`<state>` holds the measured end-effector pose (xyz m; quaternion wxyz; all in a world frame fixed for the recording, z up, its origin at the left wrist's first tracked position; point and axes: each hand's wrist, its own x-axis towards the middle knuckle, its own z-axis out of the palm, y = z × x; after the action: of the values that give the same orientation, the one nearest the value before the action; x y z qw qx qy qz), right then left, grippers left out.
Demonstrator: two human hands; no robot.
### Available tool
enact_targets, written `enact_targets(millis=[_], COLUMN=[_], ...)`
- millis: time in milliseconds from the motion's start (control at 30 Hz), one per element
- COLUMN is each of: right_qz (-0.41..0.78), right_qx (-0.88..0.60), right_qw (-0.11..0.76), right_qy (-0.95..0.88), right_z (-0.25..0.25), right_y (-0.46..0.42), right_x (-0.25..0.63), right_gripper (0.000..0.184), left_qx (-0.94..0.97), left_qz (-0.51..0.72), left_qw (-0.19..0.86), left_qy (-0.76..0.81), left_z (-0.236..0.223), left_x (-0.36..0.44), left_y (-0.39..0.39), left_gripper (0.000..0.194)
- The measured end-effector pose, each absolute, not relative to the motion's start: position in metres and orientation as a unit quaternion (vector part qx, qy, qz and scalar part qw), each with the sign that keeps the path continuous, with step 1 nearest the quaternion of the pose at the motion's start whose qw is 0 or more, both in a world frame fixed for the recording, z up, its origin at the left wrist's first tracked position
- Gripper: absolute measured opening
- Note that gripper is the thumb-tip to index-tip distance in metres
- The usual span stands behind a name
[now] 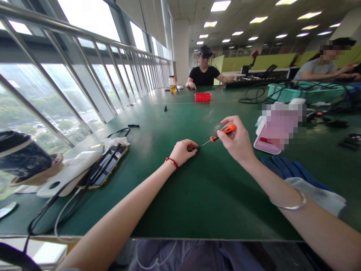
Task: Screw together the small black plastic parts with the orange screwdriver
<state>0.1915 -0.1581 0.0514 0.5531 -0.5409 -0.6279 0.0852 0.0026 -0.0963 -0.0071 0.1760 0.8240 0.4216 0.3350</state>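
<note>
My right hand (237, 140) grips the orange and black handle of a screwdriver (228, 130), with thumb and fingers around it. Its metal shaft slants down to the left, and the tip meets a small black part (193, 148). That part is pinched in my left hand (183, 151), close to the green tabletop (180, 199). Too small to name, the black part is half covered by my fingers. Farther off on the table lies another small black piece (165, 108).
Blue and grey gloves (299, 177) lie beside my right forearm, near a pink phone-like case (270, 131). A red basket (203, 98) and teal basket (310, 92) stand farther back. Cables, a phone (108, 167) and a dark cup (24, 154) are at left. Two people sit beyond.
</note>
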Motion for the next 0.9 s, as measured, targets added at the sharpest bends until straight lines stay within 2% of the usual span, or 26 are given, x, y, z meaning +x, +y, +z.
enact_targets(millis=[133,233,333,433,500,600,700,767,833,900], right_qz=[0.072,0.084,0.104,0.096,0.088,0.092,0.102,0.09,0.078,0.076], right_qx=[-0.544,-0.524,-0.526,-0.549,-0.546,-0.529,-0.534,-0.547,-0.553,-0.549], right_qw=[0.542,0.555,0.563,0.552,0.549,0.561,0.566,0.557,0.547,0.545], right_qy=[-0.636,-0.64,-0.628,-0.621,-0.627,-0.629,-0.619,-0.619,-0.624,-0.63], right_z=[0.0527,0.0523,0.0511,0.0509,0.0508,0.0498,0.0489,0.0494,0.0506,0.0516], right_y=[-0.1569,-0.156,-0.1542,-0.1523,-0.1513,-0.1507,-0.1508,-0.1511,-0.1517,-0.1525], right_x=[0.1925,0.1928,0.1937,0.1954,0.1965,0.1975,0.1978,0.1978,0.1976,0.1971], right_gripper=[0.027,0.011,0.026,0.022,0.027,0.013,0.024,0.02,0.03,0.028], left_qx=[0.827,0.829,0.83,0.831,0.832,0.832,0.832,0.832,0.833,0.833], left_qz=[0.335,0.335,0.337,0.337,0.337,0.338,0.338,0.34,0.34,0.34], left_qw=[0.165,0.16,0.16,0.159,0.16,0.159,0.156,0.157,0.158,0.158], left_qy=[0.42,0.417,0.416,0.414,0.411,0.41,0.411,0.409,0.407,0.407], left_z=[-0.0076,-0.0079,-0.0078,-0.0076,-0.0075,-0.0078,-0.0081,-0.0082,-0.0081,-0.0079], left_x=[0.0024,0.0022,0.0019,0.0018,0.0017,0.0013,0.0009,0.0008,0.0009,0.001], left_y=[-0.0966,-0.0969,-0.0971,-0.0971,-0.097,-0.0967,-0.0966,-0.0966,-0.0966,-0.0965], left_gripper=[0.016,0.017,0.017,0.016,0.016,0.015,0.014,0.014,0.014,0.014])
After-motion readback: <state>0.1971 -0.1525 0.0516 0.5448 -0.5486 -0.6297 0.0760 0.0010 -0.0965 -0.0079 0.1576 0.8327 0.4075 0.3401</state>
